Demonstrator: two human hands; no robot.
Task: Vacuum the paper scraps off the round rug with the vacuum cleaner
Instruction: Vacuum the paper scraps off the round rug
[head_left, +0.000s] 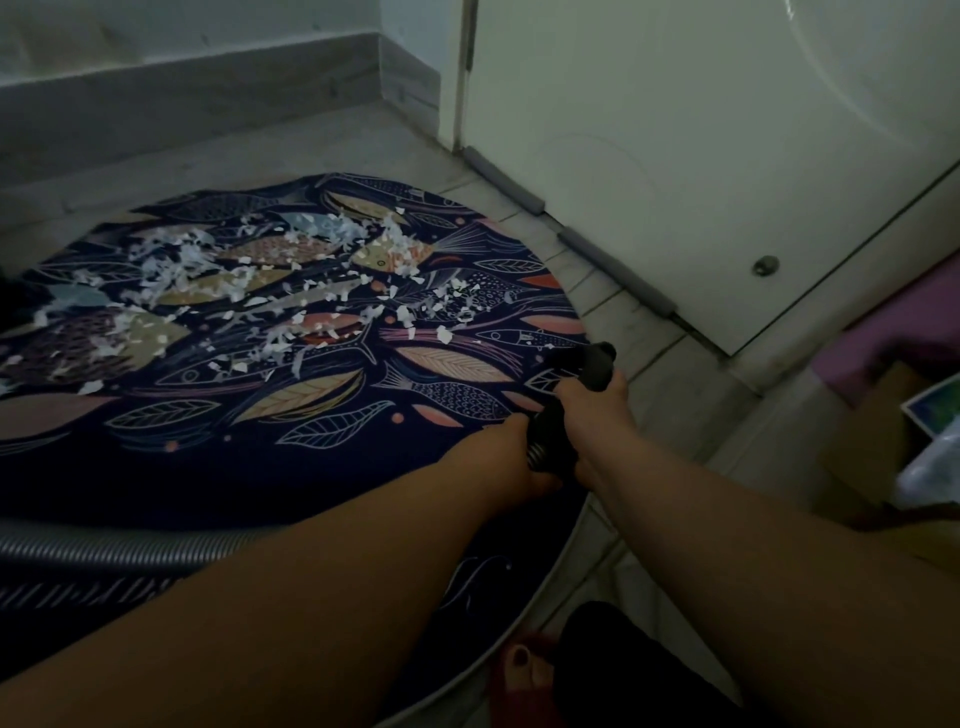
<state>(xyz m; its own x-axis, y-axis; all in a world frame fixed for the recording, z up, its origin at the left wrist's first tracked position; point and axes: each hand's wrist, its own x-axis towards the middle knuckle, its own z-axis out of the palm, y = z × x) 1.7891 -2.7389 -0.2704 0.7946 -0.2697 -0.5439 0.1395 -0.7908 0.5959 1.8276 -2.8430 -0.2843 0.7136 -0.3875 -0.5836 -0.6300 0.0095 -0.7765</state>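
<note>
A round dark rug (218, 457) with a fish and leaf pattern covers the floor. White paper scraps (249, 280) lie scattered across its far half. Both hands hold the black vacuum handle (597, 364) at the rug's right edge. My right hand (592, 405) grips the handle near its front end. Just behind it, my left hand (519, 457) grips the part where the ribbed hose joins. The grey ribbed hose (93, 545) runs off to the left under my left forearm. The nozzle is not in view.
A white door (675, 156) with grey foam strips along its bottom stands to the right. A grey skirting board (182, 93) lines the far wall. Cardboard and purple items (893, 395) sit at the right edge. My foot (524, 670) rests by the rug's near rim.
</note>
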